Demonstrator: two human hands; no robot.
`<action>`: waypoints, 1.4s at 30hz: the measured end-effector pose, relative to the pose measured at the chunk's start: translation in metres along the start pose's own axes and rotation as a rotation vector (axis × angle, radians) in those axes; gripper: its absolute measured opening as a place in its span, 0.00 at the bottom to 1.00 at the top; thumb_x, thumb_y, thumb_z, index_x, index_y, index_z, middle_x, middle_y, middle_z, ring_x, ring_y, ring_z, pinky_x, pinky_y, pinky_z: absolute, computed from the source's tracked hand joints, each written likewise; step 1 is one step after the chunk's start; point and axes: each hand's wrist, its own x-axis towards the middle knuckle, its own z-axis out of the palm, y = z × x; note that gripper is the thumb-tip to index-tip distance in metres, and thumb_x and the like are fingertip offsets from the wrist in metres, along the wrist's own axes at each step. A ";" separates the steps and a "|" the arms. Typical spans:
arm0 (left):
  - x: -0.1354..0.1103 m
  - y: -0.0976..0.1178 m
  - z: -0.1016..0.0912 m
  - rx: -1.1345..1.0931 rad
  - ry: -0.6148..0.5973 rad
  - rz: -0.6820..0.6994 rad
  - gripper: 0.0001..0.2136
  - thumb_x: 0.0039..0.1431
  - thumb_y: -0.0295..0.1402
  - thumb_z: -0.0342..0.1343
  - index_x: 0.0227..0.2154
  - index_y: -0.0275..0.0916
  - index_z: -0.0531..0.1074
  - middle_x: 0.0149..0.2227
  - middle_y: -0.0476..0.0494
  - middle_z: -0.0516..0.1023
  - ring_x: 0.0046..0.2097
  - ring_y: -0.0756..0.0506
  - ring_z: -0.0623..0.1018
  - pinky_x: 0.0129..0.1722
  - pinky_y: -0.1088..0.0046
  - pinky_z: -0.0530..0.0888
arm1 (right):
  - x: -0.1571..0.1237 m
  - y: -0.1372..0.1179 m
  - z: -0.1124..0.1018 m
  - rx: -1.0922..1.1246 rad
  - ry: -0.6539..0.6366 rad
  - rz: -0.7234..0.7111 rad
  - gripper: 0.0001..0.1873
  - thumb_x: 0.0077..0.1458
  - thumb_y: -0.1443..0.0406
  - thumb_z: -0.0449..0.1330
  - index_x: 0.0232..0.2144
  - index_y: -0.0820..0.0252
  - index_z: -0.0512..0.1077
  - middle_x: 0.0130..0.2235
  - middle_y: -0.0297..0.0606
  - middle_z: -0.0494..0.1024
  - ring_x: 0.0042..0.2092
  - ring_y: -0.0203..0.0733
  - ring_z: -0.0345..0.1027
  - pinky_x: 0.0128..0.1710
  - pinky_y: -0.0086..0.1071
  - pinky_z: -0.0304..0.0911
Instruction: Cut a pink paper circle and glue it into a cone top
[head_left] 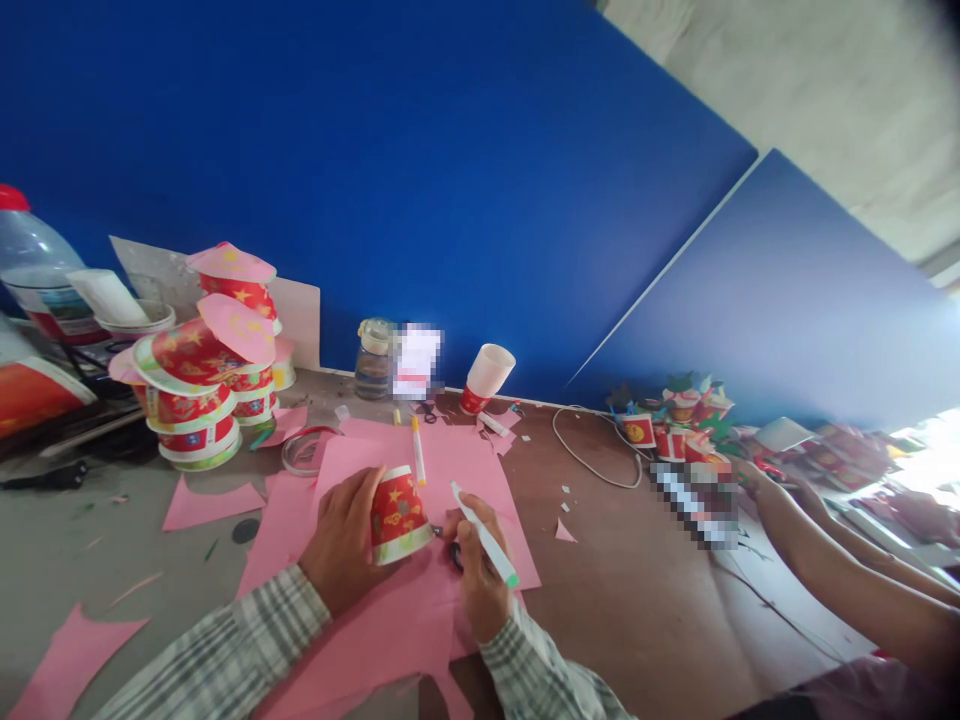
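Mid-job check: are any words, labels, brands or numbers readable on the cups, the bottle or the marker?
No text is readable anywhere in this view.
paper cup under the left hand: red print with yellow stars, no legible words.
stacked cups: same print, too small to read.
bottle: its band is blurred.
marker in the right hand: nothing legible.
label by the glass jar: pixelated.

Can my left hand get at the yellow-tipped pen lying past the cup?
Probably, but not freely: the yellow-tipped pen lies bare on the pink paper just beyond the left hand, nothing between, yet that hand is wrapped around the cup.
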 end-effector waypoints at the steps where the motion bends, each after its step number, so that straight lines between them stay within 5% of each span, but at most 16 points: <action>1: 0.000 0.000 -0.001 -0.006 0.013 -0.012 0.46 0.27 0.55 0.53 0.51 0.35 0.46 0.46 0.33 0.64 0.48 0.36 0.62 0.45 0.53 0.63 | 0.001 0.000 0.000 -0.012 -0.023 -0.004 0.13 0.54 0.59 0.52 0.40 0.57 0.69 0.25 0.33 0.72 0.24 0.38 0.66 0.21 0.27 0.64; 9: 0.000 -0.004 0.001 -0.006 0.097 -0.031 0.49 0.29 0.54 0.52 0.53 0.33 0.39 0.48 0.29 0.61 0.49 0.33 0.61 0.44 0.50 0.62 | 0.000 0.007 -0.003 -0.229 -0.236 -0.172 0.21 0.50 0.70 0.55 0.47 0.52 0.63 0.36 0.36 0.73 0.37 0.43 0.68 0.38 0.34 0.66; 42: -0.003 -0.008 0.007 0.019 0.070 0.076 0.48 0.31 0.54 0.52 0.53 0.38 0.36 0.48 0.31 0.61 0.48 0.33 0.62 0.42 0.51 0.66 | 0.002 0.013 0.000 -0.264 -0.278 -0.246 0.22 0.46 0.74 0.54 0.44 0.51 0.65 0.33 0.33 0.71 0.31 0.41 0.68 0.31 0.30 0.65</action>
